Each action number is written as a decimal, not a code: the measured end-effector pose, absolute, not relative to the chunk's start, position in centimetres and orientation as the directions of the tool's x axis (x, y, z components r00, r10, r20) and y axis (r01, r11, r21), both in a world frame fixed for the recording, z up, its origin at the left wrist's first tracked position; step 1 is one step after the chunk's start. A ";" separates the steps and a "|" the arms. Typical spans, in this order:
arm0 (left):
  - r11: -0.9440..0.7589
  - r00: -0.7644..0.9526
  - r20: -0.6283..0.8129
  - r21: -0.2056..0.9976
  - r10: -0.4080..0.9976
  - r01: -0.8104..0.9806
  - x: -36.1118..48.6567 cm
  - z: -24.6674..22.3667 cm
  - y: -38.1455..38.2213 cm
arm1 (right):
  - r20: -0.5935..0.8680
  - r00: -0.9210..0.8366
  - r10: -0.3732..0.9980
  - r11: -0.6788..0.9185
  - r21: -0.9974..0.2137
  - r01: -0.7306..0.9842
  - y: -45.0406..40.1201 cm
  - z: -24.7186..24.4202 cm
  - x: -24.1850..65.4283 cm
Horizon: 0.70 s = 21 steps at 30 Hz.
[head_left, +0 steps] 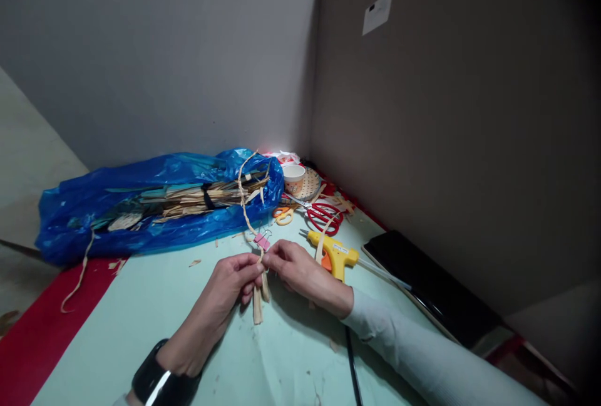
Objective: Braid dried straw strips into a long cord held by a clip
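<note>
Tan strand (pixel 257 306) in the pinched-together fingers (pixel 248 275) of left hand (pixel 231 282) and right hand (pixel 300 271), just below a pink clip (pixel 261 242)

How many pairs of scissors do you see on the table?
2: red-handled scissors just beyond the yellow glue gun, and orange-handled scissors to their left, near the blue bag. More could be hidden.

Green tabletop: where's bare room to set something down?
Mostly bare: between blue bag, red strip and left hand; nearer than straw ends, beside black cable, scraps aside. Crowded: beyond the right hand, with glue gun, red-handled scissors and cup.
</note>
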<state>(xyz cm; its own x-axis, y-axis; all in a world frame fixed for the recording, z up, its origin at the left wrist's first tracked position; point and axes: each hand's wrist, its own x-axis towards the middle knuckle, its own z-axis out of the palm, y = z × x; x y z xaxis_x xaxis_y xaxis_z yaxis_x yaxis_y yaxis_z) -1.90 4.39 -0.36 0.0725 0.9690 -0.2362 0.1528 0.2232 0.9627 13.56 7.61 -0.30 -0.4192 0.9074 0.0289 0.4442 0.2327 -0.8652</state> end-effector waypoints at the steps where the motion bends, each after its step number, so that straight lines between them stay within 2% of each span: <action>1: 0.215 0.065 -0.231 0.956 0.971 0.200 -1.8 -0.3 4.3 | 0.044 -0.438 0.898 0.260 -0.856 0.447 7.6 -0.3 13.6; 4: 0.154 0.020 -0.174 0.912 0.984 0.379 -1.5 0.2 4.0 | 0.081 -0.460 0.884 0.304 -0.848 0.435 7.6 -0.1 13.7; 9: 0.044 -0.079 0.009 0.772 0.997 0.635 -0.8 1.0 3.2 | 0.110 -0.437 0.892 0.314 -0.849 0.426 7.3 0.1 14.0; 15: -0.008 -0.062 0.092 0.616 0.994 0.788 -0.3 1.3 2.4 | 0.128 -0.411 0.903 0.308 -0.859 0.409 7.3 0.0 14.0; 19: -0.053 -0.018 0.106 0.624 0.994 0.780 0.6 1.2 2.0 | 0.113 -0.416 0.902 0.286 -0.879 0.381 7.3 0.1 14.1; 21: -0.066 0.007 0.102 0.585 0.995 0.809 1.2 0.9 1.6 | 0.101 -0.442 0.892 0.276 -0.894 0.353 7.3 0.3 14.2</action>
<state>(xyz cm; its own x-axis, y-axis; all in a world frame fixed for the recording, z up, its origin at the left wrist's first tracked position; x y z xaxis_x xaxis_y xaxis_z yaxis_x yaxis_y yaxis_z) 1.23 1.64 0.85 0.0075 0.9947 0.1021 0.8086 -0.0661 0.5846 14.17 7.29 0.26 -0.4416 0.8915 0.1008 0.3528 0.2759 -0.8941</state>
